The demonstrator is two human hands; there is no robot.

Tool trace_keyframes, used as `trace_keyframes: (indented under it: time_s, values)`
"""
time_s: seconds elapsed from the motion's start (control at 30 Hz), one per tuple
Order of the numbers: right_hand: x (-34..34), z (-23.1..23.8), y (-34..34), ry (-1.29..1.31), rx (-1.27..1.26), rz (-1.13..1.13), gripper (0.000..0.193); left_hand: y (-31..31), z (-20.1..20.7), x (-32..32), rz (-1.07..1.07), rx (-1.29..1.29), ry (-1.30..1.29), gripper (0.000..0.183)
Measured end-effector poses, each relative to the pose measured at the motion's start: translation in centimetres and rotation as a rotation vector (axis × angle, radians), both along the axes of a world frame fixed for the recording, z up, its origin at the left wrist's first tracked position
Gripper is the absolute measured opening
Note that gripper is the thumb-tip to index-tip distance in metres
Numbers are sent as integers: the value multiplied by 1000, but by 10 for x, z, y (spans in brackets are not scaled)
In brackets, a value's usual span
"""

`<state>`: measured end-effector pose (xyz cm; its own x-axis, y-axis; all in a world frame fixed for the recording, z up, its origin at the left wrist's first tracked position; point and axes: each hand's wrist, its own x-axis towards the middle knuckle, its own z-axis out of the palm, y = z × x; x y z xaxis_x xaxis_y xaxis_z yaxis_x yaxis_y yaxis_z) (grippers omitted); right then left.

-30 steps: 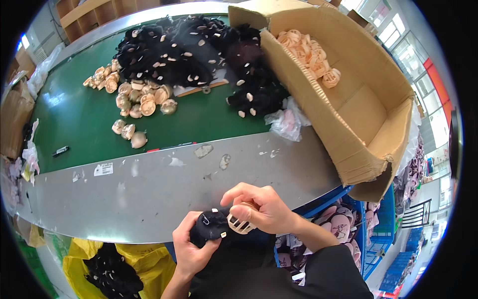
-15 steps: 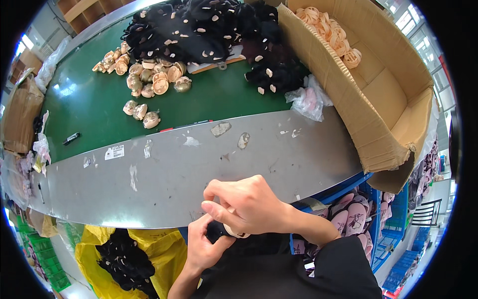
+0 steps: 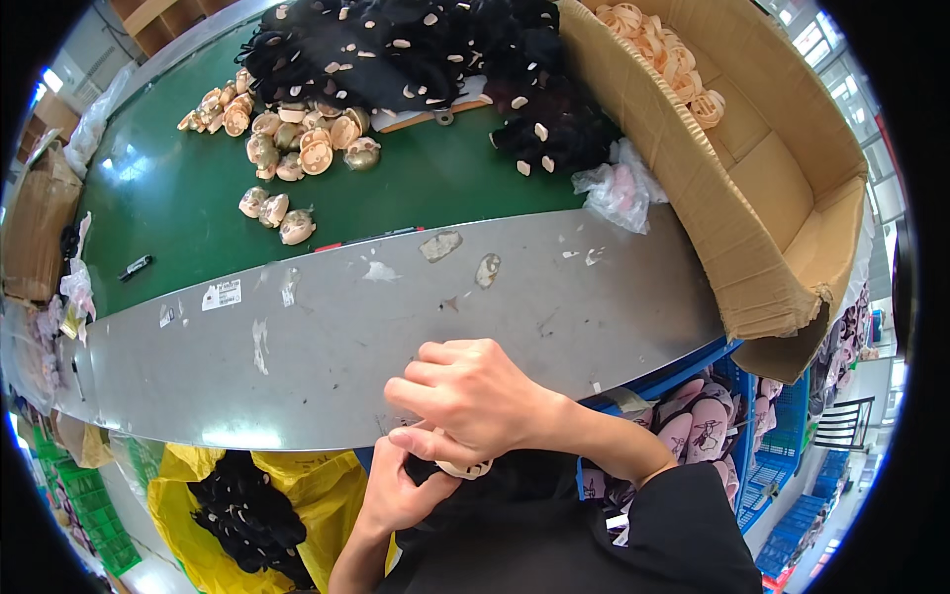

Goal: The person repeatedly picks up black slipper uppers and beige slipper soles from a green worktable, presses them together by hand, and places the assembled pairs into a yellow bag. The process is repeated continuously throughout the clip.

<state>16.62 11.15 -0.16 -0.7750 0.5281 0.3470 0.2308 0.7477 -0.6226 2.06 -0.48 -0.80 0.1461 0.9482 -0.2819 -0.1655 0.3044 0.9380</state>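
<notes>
My left hand (image 3: 398, 493) is closed around a small peach-coloured plastic piece (image 3: 465, 469) with black cloth (image 3: 421, 467) beside it, low in front of my body. My right hand (image 3: 477, 398) lies over the same piece from above, fingers curled and thumb pressed down near the left thumb. The palm hides most of the piece, so its full shape does not show. Past the metal table edge, several rounded peach-and-gold plastic shells (image 3: 316, 156) lie on the green tabletop, beside a big heap of black fuzzy pieces with small peach tabs (image 3: 396, 59).
An open cardboard box (image 3: 782, 208) with peach rings (image 3: 673, 64) stands at right. A yellow bag (image 3: 332, 505) of black pieces hangs below the table's front edge. Blue crates with pink slippers (image 3: 708, 436) are at lower right. A marker (image 3: 136, 267) and crumpled plastic (image 3: 621, 188) lie on the table.
My right hand has shifted slightly left, its fingers now reaching further over the left hand. Less black cloth shows between the hands. The whole view has moved a little.
</notes>
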Motion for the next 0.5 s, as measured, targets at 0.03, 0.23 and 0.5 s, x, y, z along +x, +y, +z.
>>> trace_keyframes:
  time_s: [0.03,0.23,0.5]
  values:
    - [-1,-2,-1,38,29,-48,30,-1,-3,0,42,51,79,30]
    - [-12,-8,-15,240,-214,-185,38,0,-6,13,304,281,602,61]
    - [-15,-19,-15,424,-365,-69,40,-10,-16,15,412,319,511,54]
